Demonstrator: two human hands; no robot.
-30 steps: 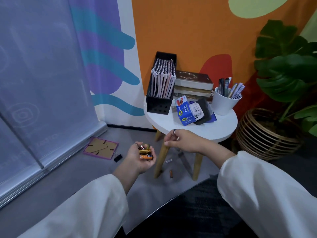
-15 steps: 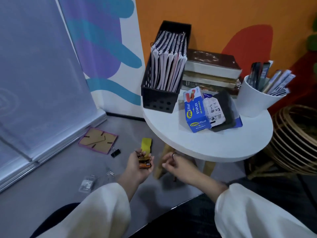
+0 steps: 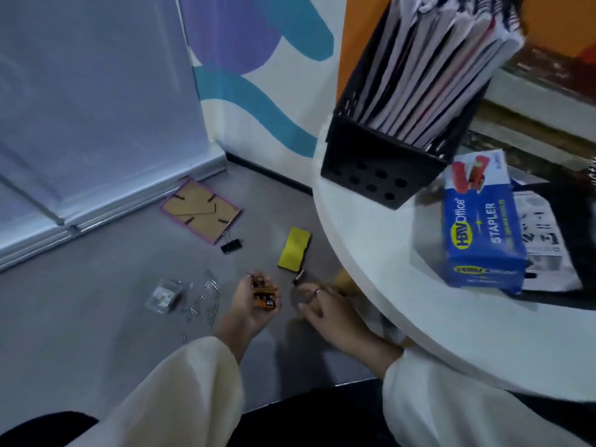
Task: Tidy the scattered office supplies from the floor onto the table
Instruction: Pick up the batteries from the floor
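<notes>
Left hand (image 3: 250,304), palm up, low over the floor (image 3: 96,317): grip cupped round a few batteries (image 3: 265,295), orange-and-black cells, blurred, exact count can't tell. Right hand (image 3: 325,309) just at 3 o'clock of it, palm down, fingers loosely spread, holding nothing, ring on one finger. One loose battery (image 3: 298,276) lies on the floor at 12 o'clock of the right hand, just beyond the fingertips, not touching as far as I can see.

Floor is grey, smooth. More supplies on it: yellow pad (image 3: 294,249) at 12 o'clock of the loose battery, black binder clip (image 3: 231,246) at 9 o'clock of the pad, picture frame (image 3: 201,209) face down with pink edge at 11 o'clock of the clip, touching or nearly so. Scattered paper clips (image 3: 203,300) at 9 o'clock of the left hand, small clear bag (image 3: 163,293) just beyond them, same direction.

Worktop (image 3: 403,301) is a round white table, filling the right side, rim overhanging the right wrist. On it: black file holder (image 3: 371,162) packed with upright notebooks (image 3: 435,66), blue stapler box (image 3: 480,227) at 4 o'clock of the holder, a black-edged printed packet partly under the box's right side.

Room: painted wall with purple, teal, orange shapes at 12 o'clock; pale grey blind or panel at 10 o'clock, reaching the floor. Cream sleeves on both arms.
</notes>
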